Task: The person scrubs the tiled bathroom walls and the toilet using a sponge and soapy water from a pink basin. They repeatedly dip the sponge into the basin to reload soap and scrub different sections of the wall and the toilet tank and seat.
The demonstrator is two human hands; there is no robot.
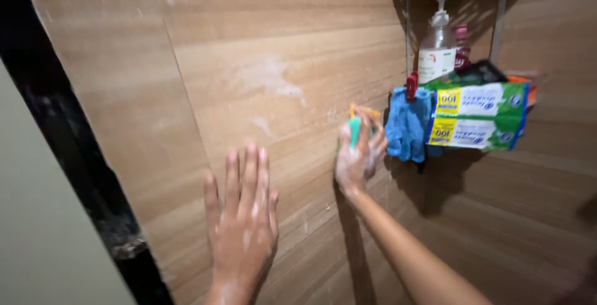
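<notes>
My left hand (242, 218) presses flat, fingers spread, on the soapy tile wall (280, 62) — it may slip; my right hand (357, 152) grips a sponge (356, 124) — the blue gloves (407, 124) beside its fingertips could get knocked.

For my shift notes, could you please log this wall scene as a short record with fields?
Left hand: flat on the wall, fingers spread, soapy
Right hand: pressing a sponge against the wall
Wall: tan tiles with soap smears
Shelf: pump bottle, two green boxes
Gloves: blue, hanging beside the right hand
</notes>
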